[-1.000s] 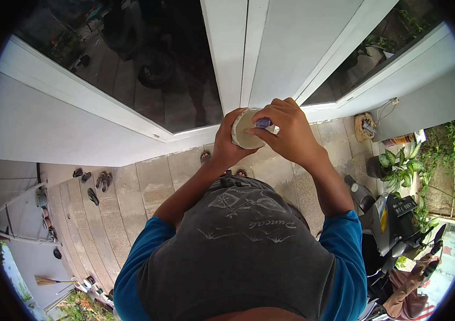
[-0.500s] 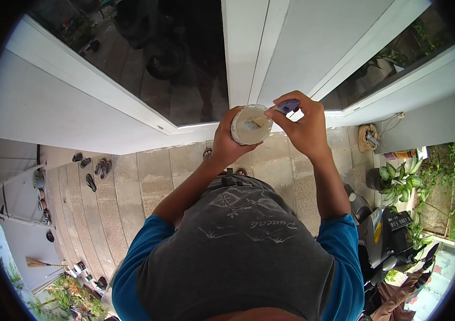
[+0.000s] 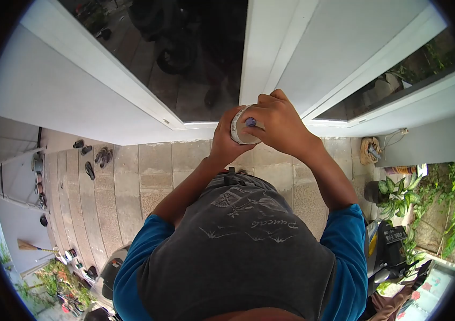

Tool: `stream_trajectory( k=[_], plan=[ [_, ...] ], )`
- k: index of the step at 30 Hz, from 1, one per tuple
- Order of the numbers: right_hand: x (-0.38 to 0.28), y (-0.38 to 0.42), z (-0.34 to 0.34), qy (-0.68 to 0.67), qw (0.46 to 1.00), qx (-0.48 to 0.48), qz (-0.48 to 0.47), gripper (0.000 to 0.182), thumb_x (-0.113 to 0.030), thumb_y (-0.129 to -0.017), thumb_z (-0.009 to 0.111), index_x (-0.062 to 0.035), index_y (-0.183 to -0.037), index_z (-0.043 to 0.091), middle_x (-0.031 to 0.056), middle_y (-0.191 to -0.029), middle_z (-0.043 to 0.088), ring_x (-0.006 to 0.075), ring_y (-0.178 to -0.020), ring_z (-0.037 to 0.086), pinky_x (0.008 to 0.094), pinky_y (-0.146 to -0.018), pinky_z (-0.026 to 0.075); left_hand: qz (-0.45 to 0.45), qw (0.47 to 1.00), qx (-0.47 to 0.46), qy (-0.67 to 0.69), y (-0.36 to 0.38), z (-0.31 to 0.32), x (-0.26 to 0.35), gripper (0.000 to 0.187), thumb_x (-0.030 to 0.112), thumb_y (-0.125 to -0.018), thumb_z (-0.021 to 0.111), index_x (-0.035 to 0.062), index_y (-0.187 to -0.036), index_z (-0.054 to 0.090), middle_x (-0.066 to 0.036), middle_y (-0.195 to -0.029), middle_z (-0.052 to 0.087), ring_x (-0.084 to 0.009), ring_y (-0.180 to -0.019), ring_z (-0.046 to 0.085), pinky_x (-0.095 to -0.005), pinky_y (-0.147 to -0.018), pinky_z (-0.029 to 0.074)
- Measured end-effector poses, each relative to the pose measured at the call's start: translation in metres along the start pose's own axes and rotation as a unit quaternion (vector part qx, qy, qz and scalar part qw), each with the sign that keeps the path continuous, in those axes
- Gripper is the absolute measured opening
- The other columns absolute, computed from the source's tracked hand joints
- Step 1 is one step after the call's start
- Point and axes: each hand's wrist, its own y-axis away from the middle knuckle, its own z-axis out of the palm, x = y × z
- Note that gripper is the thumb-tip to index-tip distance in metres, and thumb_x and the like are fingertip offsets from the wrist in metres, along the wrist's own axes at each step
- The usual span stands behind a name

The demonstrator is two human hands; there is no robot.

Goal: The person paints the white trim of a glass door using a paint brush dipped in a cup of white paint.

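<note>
My left hand (image 3: pixel 224 140) is wrapped round the side of a round tub (image 3: pixel 244 137) with pale liquid in it and white smears on its rim. Over the tub's opening is my right hand (image 3: pixel 282 124), its fingers closed on a brush with a purple handle (image 3: pixel 250 122). The handle's end points up towards me. The brush's bristles are hidden below my fingers. Both hands are in front of my chest, close to a white-framed window.
A white frame with dark glass (image 3: pixel 195 80) stands just ahead. Paving tiles (image 3: pixel 158 171) lie below. Sandals (image 3: pixel 89 170) and a broom (image 3: pixel 32 246) are to the left. A potted plant (image 3: pixel 396 190), a woven bag (image 3: pixel 370 150) and a motorcycle (image 3: pixel 383 246) are to the right.
My right hand has moved left and over the tub, turning the brush from slanted to upright with its handle end facing me. The left hand still holds the tub. My view has shifted slightly.
</note>
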Motion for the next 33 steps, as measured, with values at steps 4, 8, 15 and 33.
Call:
stream_trajectory(
  k=[4,8,15,33],
  plan=[
    [-0.005,-0.008,-0.006,-0.039,0.999,0.001,0.025,0.019,-0.013,-0.077,0.087,-0.0103,-0.091,0.075,0.0063,-0.080,0.069,0.0217,-0.077,0.061,0.0343,-0.086,0.046,-0.010,0.999,0.033,-0.002,0.006,-0.014,-0.006,0.096,0.017,-0.062,0.098,0.0064,-0.142,0.046,-0.015,-0.133,0.060,-0.0298,-0.122,0.061,-0.0402,-0.102,0.050],
    [-0.002,-0.008,0.000,-0.197,0.961,0.118,0.152,0.020,-0.018,-0.082,0.086,-0.0067,-0.093,0.074,0.0076,-0.080,0.073,0.0181,-0.075,0.067,0.0325,-0.075,0.049,-0.028,0.999,0.046,-0.010,0.012,-0.028,-0.016,0.095,0.020,-0.063,0.099,0.0026,-0.141,0.047,-0.016,-0.133,0.060,-0.0274,-0.124,0.061,-0.0389,-0.104,0.049],
    [-0.038,0.000,0.033,-0.205,0.953,0.157,0.156,0.022,-0.015,-0.082,0.087,-0.0028,-0.090,0.071,0.0076,-0.079,0.073,0.0148,-0.070,0.069,0.0281,-0.063,0.051,-0.040,0.996,0.069,-0.037,0.029,-0.057,-0.013,0.095,0.021,-0.064,0.098,0.0018,-0.141,0.047,-0.016,-0.133,0.060,-0.0269,-0.123,0.061,-0.0396,-0.104,0.049],
    [-0.115,-0.002,0.108,-0.241,0.959,0.141,0.052,0.019,-0.012,-0.082,0.082,-0.0026,-0.090,0.068,0.0117,-0.082,0.068,0.0292,-0.071,0.069,0.0349,-0.064,0.054,-0.087,0.982,0.153,-0.071,0.130,-0.107,-0.010,0.094,0.016,-0.064,0.098,0.0025,-0.141,0.046,-0.017,-0.133,0.059,-0.0299,-0.121,0.061,-0.0418,-0.101,0.051]
  ],
)
